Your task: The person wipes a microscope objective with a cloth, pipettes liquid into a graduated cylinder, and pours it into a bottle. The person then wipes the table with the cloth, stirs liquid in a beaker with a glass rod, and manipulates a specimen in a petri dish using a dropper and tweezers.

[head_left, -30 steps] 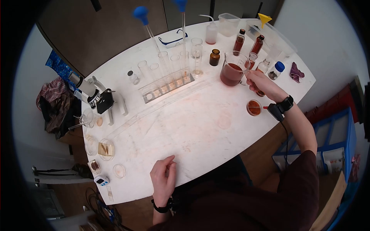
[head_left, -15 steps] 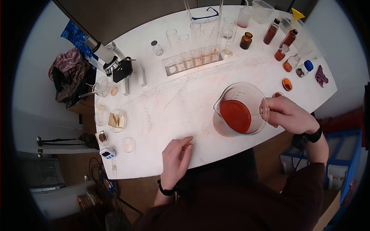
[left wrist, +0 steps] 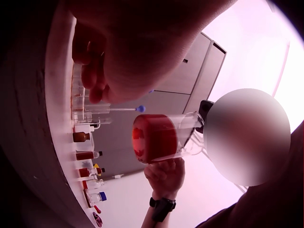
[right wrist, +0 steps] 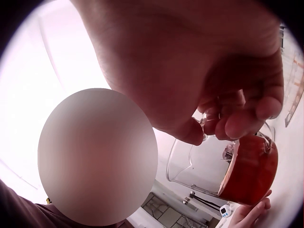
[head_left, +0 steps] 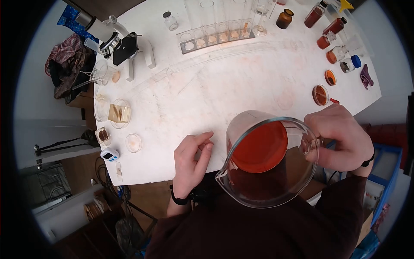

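My right hand point(head_left: 340, 138) grips the handle of a large glass beaker point(head_left: 242, 126), thumb and fingers curled round it. Red-orange liquid point(head_left: 261, 149) fills its lower part. Held up off the table, the beaker overhangs the front edge in the head view, its spout towards the lower left. In the left wrist view the beaker point(left wrist: 159, 137) is raised before the person's blurred head, its mouth on the head's side. My left hand point(head_left: 192, 162) rests at the table's front edge, fingers loosely bent and holding nothing.
A rack point(head_left: 217, 39) of test tubes stands at the back. Bottles of red liquid point(head_left: 316, 14), a brown bottle point(head_left: 284, 19) and petri dishes point(head_left: 320, 95) line the right. On the left are a microscope point(head_left: 125, 49), more dishes point(head_left: 133, 143) and a timer point(head_left: 110, 154).
The right hand has brought the beaker from the back right of the table to the front edge and up towards the head. The view has tipped downward; the left hand stays at the edge.
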Tool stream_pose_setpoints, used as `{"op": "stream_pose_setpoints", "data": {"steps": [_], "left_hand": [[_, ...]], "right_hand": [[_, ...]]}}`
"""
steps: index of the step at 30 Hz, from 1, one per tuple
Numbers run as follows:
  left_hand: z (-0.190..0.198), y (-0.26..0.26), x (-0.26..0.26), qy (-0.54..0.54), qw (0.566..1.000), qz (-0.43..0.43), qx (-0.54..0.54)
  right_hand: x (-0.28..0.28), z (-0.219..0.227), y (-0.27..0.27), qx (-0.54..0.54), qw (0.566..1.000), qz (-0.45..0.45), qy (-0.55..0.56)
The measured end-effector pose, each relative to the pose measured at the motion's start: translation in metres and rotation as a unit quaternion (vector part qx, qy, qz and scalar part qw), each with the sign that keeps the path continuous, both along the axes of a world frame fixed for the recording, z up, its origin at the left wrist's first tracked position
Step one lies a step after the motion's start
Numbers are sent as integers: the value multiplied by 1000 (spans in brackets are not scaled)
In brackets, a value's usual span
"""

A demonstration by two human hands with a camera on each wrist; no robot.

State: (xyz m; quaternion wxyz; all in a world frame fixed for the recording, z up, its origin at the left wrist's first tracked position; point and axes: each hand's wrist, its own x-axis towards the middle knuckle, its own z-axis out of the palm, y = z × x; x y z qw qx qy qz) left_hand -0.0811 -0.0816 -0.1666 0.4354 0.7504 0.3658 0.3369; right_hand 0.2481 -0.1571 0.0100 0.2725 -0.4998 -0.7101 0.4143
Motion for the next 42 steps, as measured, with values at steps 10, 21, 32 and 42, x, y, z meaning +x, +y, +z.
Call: {"op": "stream_pose_setpoints", "data": {"steps": [10, 21, 32, 42], "left_hand": [[11, 3, 3, 37, 999, -12, 13], [3, 3, 1, 37, 999, 1, -3], [7, 4, 1, 36, 998, 3, -44], [6, 4, 1, 33, 999, 8, -36]], "right_hand": [[-4, 0, 0, 102, 993, 45, 21], [3, 13, 6, 147, 983, 112, 3], [12, 18, 6, 147, 974, 164, -51], [12, 23, 5, 154, 972, 166, -55]]}}
